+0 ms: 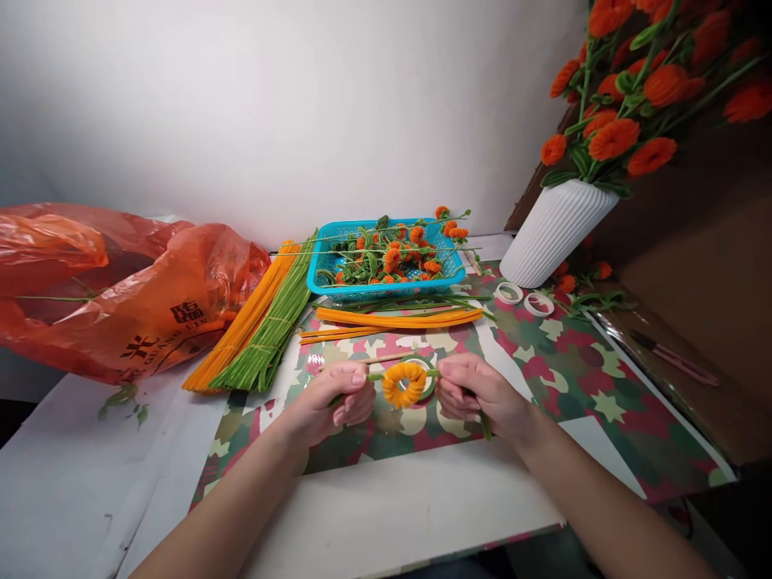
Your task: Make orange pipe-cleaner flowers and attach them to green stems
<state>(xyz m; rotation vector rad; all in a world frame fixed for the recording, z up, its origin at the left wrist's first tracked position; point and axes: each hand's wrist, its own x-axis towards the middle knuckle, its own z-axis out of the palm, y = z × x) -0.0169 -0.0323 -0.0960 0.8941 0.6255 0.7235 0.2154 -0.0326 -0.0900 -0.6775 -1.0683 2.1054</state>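
Observation:
Between my two hands a yellow-orange coiled pipe cleaner ring [394, 395] hangs on a green pipe cleaner [375, 375]. My left hand [345, 394] is closed in a pinch on the green stem at one side of the ring. On the other side my right hand [471, 390] grips the same green stem, and a green end pokes out below the fingers. Behind the ring, a roll of tape [429, 384] lies on the mat, partly hidden. Loose orange pipe cleaners [398, 319] lie just beyond my hands.
A blue basket [386, 291] of orange flowers stands at the back. Bundled orange [241, 322] and green pipe cleaners [271, 322] lie beside an orange plastic bag [157, 322]. At right are a white vase [552, 233] of flowers, white tape rolls [539, 304] and a pink-handled cutter [681, 362].

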